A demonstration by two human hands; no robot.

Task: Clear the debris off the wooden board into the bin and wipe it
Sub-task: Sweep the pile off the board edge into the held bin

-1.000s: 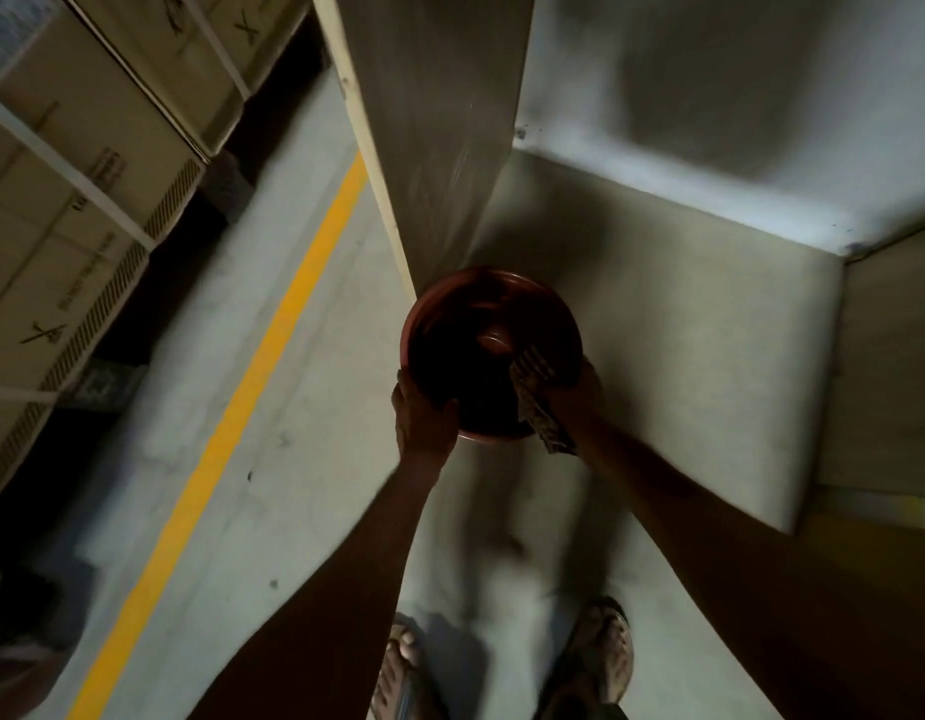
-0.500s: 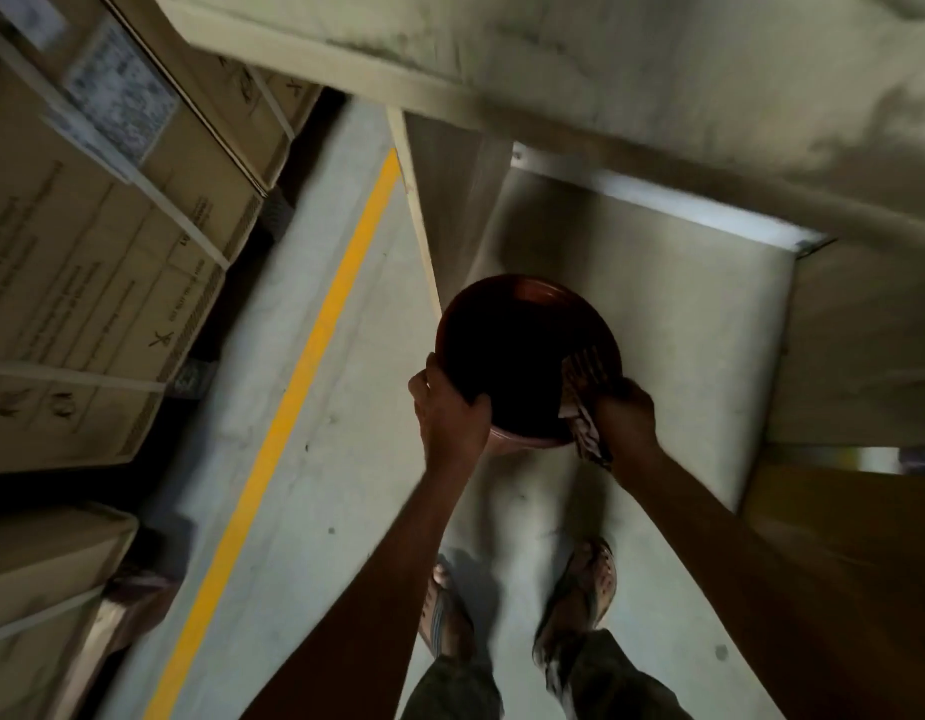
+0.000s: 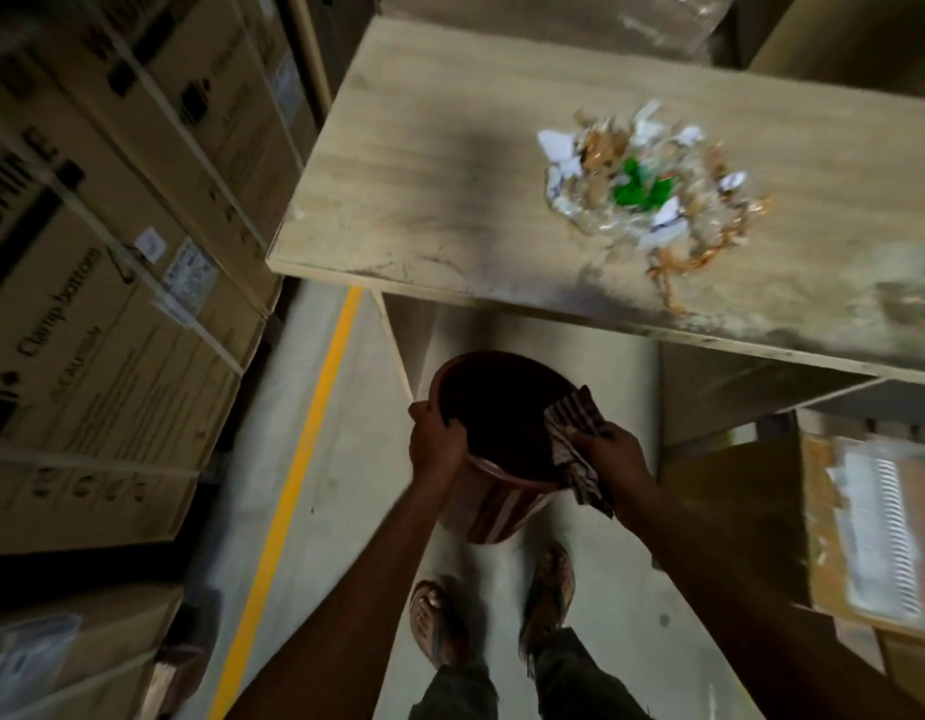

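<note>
Down in the lower middle of the frame, both hands hold a dark red-brown bin (image 3: pixel 502 423) by its rim, clear of the floor and tilted so its dark mouth faces up and slightly left. The left hand (image 3: pixel 437 441) grips the left side of the rim, its fingers (image 3: pixel 452 424) curled over the edge into the opening. The right hand (image 3: pixel 613 457) is closed on the right side of the rim, and it also pinches a striped cloth (image 3: pixel 577 449) against that edge; part of the cloth drapes inside the bin and part hangs down outside it below the hand. Whether anything lies inside the bin cannot be told, as its interior is in shadow.

Above the bin, filling the upper right of the frame, runs the wooden board (image 3: pixel 450 189), a pale worktop whose near edge lies just above the bin's far rim in the picture. A pile of debris (image 3: pixel 647 192) sits on the board towards the right: torn white paper, brownish scraps, clear plastic and one green piece near the middle. It is well apart from both hands. Grey smudges mark the board's surface along its near edge.

Stacked cardboard boxes (image 3: pixel 112 283) fill the left of the frame, and a yellow line (image 3: pixel 299 459) runs along the concrete floor beside them. The person's two sandalled feet (image 3: pixel 494 610) show at the bottom, under the bin.
</note>
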